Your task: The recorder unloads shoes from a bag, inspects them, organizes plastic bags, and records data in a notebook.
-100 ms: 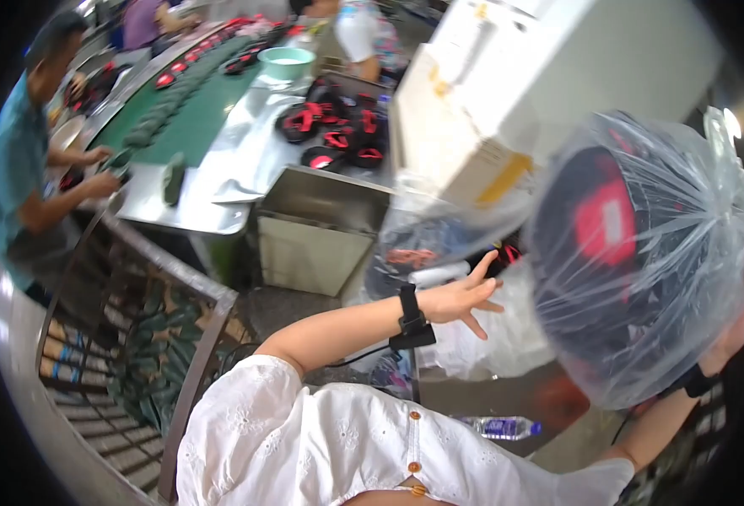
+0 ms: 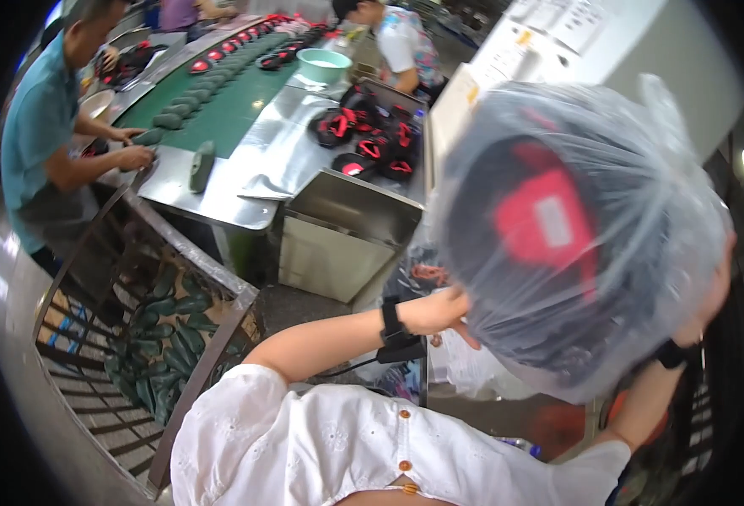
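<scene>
A knotted clear plastic bag (image 2: 625,278), filled out by a large dark thing with a red patch, is held up at the right. My right hand (image 2: 714,291) grips it from its right side. At the bag's lower left edge is my left hand (image 2: 439,312), with its thumb showing and its other fingers hidden behind the plastic. I cannot tell whether this hand holds the bag or only touches it. Each wrist wears a black band. Beneath the bag, crumpled clear plastic (image 2: 473,367) lies on a surface.
A metal-framed cage bin (image 2: 207,354) at the left holds several dark green shoe lasts (image 2: 174,346). Beyond it, a person in a teal shirt (image 2: 43,160) works beside a green conveyor (image 2: 148,160). Black and red shoe pieces (image 2: 372,143) fill a metal tray. A white box-like cabinet (image 2: 642,51) stands behind the bag.
The bag has moved left, up to my left hand. That hand's spread fingers have gone partly behind the bag. The whole view has shifted a little.
</scene>
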Demonstrator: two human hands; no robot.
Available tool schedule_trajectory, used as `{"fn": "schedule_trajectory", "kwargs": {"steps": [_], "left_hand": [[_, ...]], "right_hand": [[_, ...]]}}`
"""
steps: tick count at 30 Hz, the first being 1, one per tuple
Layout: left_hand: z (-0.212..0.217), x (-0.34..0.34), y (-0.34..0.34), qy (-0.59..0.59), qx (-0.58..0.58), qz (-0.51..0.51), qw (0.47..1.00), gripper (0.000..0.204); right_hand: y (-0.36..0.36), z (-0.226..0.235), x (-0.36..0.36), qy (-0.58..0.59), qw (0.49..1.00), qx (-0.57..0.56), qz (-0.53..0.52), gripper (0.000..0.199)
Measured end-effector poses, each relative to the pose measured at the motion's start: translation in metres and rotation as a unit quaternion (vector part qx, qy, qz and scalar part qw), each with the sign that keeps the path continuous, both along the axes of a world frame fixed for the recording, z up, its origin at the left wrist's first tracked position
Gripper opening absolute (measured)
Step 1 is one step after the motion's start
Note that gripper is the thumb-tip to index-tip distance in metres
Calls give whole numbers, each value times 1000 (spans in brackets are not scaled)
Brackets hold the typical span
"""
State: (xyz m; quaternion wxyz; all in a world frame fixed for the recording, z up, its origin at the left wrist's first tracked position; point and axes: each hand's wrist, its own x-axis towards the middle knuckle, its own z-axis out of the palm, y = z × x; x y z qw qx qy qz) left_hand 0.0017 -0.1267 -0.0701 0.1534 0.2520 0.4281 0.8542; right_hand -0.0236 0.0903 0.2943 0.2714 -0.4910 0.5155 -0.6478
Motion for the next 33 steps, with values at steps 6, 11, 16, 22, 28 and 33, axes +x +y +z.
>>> {"fn": "schedule_trajectory", "kwargs": {"steps": [6,11,16,22,28,33], "left_hand": [[-30,56,-173,31,-23,392,919,36],[-36,49,-284,-80,29,614,785,28],[-110,-6,-372,-115,-175,739,640,33],[-121,-18,-409,-125,-580,398,700,37],[-65,-26,-443,-72,-547,644,530,27],[-39,-65,-456,-79,-534,704,461,25]], "right_hand": [[-232,-94,-103,-63,985,-156,-23,26],[-408,-138,-155,-75,974,-212,32,22],[-556,-226,-209,-112,966,-205,112,21],[-625,-418,-361,461,864,194,56,25],[-666,-511,-346,368,913,146,105,33],[-662,-495,-386,109,965,236,-32,21]]}}
